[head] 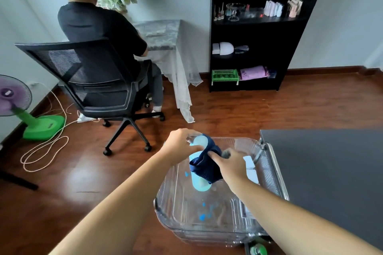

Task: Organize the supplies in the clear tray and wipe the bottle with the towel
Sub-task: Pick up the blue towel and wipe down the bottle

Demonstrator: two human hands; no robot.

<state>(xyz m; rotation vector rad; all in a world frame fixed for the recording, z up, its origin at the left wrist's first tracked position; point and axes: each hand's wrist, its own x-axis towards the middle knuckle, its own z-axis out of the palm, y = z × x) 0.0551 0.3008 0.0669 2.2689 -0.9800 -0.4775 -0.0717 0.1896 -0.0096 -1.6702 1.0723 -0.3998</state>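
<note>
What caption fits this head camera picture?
Left hand steadies a pale bottle while right hand wipes it with a navy towel.

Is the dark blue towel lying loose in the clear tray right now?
No, the right hand presses the towel against the bottle, which the left hand holds by its top.

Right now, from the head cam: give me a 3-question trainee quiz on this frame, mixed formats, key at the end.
1. True or false: the bottle is held above the clear tray, not on the floor.
2. Multiple choice: which hand presses the towel against the bottle? A) left hand B) right hand C) neither
3. Fill in: the left hand grips the bottle near its ____.

Key
1. True; it is held upright over the tray.
2. B; the right hand holds the dark blue towel wrapped round the bottle's side.
3. Top; its fingers close around the upper end.
</note>
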